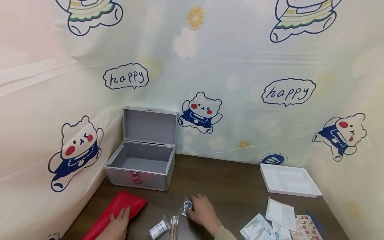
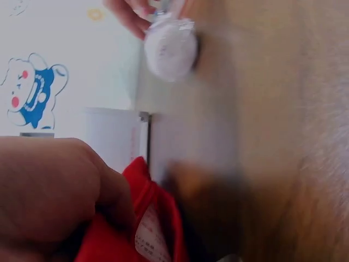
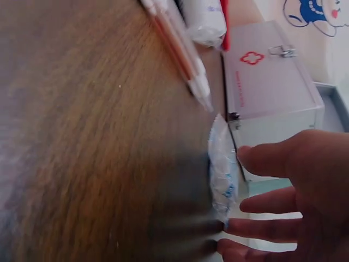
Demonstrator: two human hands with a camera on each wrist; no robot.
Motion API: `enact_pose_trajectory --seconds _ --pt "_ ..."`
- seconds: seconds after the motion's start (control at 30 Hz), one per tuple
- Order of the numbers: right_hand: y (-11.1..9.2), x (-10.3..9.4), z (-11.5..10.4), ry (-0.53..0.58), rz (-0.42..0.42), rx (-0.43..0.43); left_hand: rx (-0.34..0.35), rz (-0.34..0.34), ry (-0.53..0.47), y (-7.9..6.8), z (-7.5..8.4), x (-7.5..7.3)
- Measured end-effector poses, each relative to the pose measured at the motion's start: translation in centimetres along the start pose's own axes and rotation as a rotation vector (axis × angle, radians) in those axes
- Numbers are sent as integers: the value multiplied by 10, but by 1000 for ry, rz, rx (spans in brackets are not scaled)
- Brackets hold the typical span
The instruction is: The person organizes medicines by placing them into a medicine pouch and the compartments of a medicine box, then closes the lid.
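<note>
Head, left hand (image 1: 116,226) on pouch (image 1: 132,202), "happy" backdrop (image 1: 234,53)

Head view looks down; wrist views hug tabletop (image 1: 222,180).

"Happy" twice on wall sheet (image 1: 234,60) (in cloud bubbles (image 1: 125,76)); red cross (image 1: 137,181) on silver box (image 1: 154,180); label (image 2: 151,238) on red pouch (image 1: 108,213) blurred.

Smooth metal-look box (image 1: 154,180); glossy crinkled plastic packet (image 3: 222,169); smooth plastic tray (image 1: 295,181); wood-grained table (image 1: 216,176)
</note>
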State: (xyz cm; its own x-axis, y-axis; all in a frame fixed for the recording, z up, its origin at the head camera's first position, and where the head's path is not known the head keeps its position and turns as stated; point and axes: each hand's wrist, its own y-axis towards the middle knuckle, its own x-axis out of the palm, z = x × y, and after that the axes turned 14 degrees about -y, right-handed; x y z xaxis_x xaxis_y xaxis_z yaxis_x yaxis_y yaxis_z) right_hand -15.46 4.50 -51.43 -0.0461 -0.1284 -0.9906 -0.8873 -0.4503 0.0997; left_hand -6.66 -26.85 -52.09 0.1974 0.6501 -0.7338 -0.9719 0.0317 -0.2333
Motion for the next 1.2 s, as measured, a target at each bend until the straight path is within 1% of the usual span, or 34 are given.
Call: enact_pose_trajectory --seconds 0.07,0.1,0.13,0.17,0.23,0.3,0.33,0.37,0.4,0.5,0.57,0.63,0.67,0.77,0.9,0.97,1.1,1.13,1.2 --pt "4 3 -1 0 -14 35 37 -33 -5 2 -3 -6" --pt "5 5 -1 3 -19 48 52 -52 13 3 -5 -9" --pt "6 6 -2 5 -25 54 54 -77 35 4 -8 -13" --pt "7 8 -2 9 -33 60 40 -96 29 4 -8 -17" --pt "8 11 -3 22 -37 66 44 -108 -14 1 -7 -26" --pt "10 13 -3 39 -35 74 28 -120 -104 -5 1 -36" --pt "10 14 -2 52 -26 76 22 -120 -168 -8 7 -40" --pt "10 15 -2 68 -12 77 20 -107 -227 -12 13 -44" --pt "9 16 -1 93 5 77 29 -103 -265 -16 19 -48" --pt "7 19 2 191 57 57 85 -100 -320 -26 33 -57" --pt "5 20 4 269 80 39 120 -91 -333 -30 39 -60" --pt "4 19 6 338 89 24 135 -92 -350 -33 43 -61" --pt "3 19 7 369 91 18 125 -90 -369 -33 45 -61" --pt "5 15 8 435 104 1 112 -72 -383 -34 49 -59" --pt "8 8 7 492 115 -27 80 -42 -388 -32 50 -58" --pt "8 2 5 516 118 -36 41 -28 -384 -30 49 -60" --pt "7 -11 -2 571 103 -57 -38 -9 -378 -28 48 -63" --pt "6 -13 -4 579 96 -64 -48 -7 -377 -28 48 -64" --pt "6 -18 -8 583 80 -80 -42 -12 -386 -29 47 -64"
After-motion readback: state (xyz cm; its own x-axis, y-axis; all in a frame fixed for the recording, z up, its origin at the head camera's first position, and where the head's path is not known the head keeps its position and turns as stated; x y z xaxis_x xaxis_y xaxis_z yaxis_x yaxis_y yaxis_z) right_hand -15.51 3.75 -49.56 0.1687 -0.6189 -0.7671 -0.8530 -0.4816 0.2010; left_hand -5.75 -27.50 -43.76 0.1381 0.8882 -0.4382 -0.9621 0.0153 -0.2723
